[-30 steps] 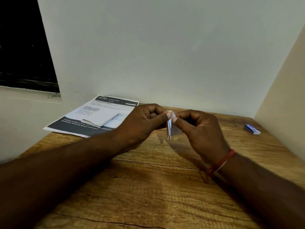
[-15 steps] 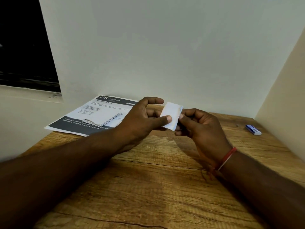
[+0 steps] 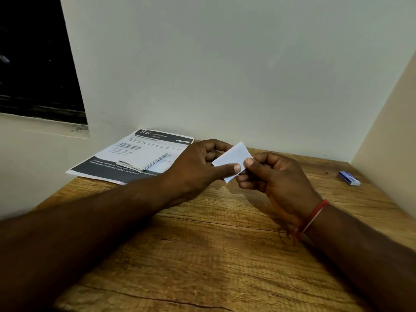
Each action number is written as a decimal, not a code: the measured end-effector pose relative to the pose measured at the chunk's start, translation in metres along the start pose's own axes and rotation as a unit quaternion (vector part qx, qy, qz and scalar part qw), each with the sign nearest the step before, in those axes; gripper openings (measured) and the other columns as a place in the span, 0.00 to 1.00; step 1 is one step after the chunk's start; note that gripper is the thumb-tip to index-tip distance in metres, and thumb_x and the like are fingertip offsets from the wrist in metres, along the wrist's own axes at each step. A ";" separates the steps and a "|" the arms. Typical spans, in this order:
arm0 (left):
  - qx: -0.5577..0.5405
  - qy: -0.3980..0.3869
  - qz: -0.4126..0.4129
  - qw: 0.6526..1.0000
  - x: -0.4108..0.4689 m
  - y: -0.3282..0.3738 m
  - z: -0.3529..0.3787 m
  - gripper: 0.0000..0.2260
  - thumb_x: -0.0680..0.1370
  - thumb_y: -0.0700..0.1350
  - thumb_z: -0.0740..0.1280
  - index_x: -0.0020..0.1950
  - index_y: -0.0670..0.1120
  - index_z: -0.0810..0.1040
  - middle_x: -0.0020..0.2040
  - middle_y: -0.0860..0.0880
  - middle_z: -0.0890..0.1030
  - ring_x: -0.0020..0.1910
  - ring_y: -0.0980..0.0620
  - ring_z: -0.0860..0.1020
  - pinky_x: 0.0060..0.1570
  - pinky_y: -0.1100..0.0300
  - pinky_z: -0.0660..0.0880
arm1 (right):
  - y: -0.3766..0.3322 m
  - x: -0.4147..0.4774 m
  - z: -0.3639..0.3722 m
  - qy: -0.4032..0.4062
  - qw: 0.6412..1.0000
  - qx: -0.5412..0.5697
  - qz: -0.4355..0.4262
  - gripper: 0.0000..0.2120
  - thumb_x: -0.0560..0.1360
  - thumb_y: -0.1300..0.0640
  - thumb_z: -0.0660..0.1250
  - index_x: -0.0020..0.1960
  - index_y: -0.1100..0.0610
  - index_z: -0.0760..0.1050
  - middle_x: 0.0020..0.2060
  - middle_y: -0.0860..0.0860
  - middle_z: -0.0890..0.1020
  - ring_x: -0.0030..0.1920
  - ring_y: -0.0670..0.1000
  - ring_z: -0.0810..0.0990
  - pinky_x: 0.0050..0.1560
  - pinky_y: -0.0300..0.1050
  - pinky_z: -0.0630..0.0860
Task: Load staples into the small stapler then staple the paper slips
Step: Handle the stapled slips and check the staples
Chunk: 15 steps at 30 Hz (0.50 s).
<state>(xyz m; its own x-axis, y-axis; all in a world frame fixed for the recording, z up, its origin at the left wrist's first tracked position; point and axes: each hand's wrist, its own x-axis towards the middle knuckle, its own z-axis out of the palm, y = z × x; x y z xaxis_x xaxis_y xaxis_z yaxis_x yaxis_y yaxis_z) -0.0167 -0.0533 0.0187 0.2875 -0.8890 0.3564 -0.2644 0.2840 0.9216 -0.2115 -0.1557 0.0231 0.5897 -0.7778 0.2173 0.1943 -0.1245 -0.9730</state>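
Note:
A small white paper slip (image 3: 233, 157) is held above the wooden table (image 3: 213, 255), its flat face tilted toward me. My left hand (image 3: 198, 167) pinches its left lower edge between thumb and fingers. My right hand (image 3: 274, 179) pinches its right edge with the thumb on top. A stack of more white slips (image 3: 140, 162) lies on a printed sheet at the back left. A small blue and white staple box (image 3: 349, 178) lies at the far right. No stapler is in view.
The printed sheet (image 3: 126, 158) with dark bands lies at the table's back left corner, overhanging the edge. White walls close in the back and right. A dark window (image 3: 33, 59) sits at upper left.
The slip, held edge-on a second ago, has been turned so that its flat face shows. Both hands have stayed at the same place above the table.

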 end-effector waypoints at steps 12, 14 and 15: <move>0.005 0.036 -0.016 0.999 0.005 -0.002 -0.005 0.13 0.78 0.39 0.82 0.61 0.43 0.88 0.51 0.44 0.91 0.46 0.53 0.88 0.52 0.54 0.85 | -0.002 0.006 -0.008 0.005 0.999 -0.041 -0.017 0.14 0.88 0.56 0.66 0.56 0.62 0.87 0.45 0.60 0.89 0.40 0.53 0.87 0.40 0.45 0.85; 0.020 0.045 -0.018 0.999 0.004 -0.001 -0.007 0.12 0.77 0.40 0.83 0.60 0.44 0.88 0.50 0.45 0.92 0.46 0.53 0.88 0.52 0.56 0.85 | -0.002 0.011 -0.021 0.057 0.979 -0.178 -0.085 0.12 0.88 0.53 0.68 0.56 0.55 0.89 0.46 0.54 0.91 0.41 0.48 0.87 0.43 0.42 0.83; 0.029 0.049 -0.016 0.998 0.004 -0.001 -0.008 0.12 0.77 0.40 0.83 0.59 0.44 0.88 0.51 0.45 0.92 0.46 0.53 0.89 0.52 0.57 0.85 | -0.003 0.014 -0.029 0.087 0.962 -0.237 -0.103 0.09 0.86 0.51 0.71 0.55 0.52 0.89 0.46 0.51 0.91 0.43 0.44 0.87 0.45 0.41 0.82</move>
<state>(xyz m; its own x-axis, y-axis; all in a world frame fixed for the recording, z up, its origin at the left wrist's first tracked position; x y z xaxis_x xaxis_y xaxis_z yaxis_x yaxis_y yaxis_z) -0.0083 -0.0540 0.0206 0.3842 -0.8575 0.3423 -0.3058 0.2316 0.9235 -0.2266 -0.1838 0.0272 0.4295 -0.7921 0.4337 -0.1098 -0.5225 -0.8455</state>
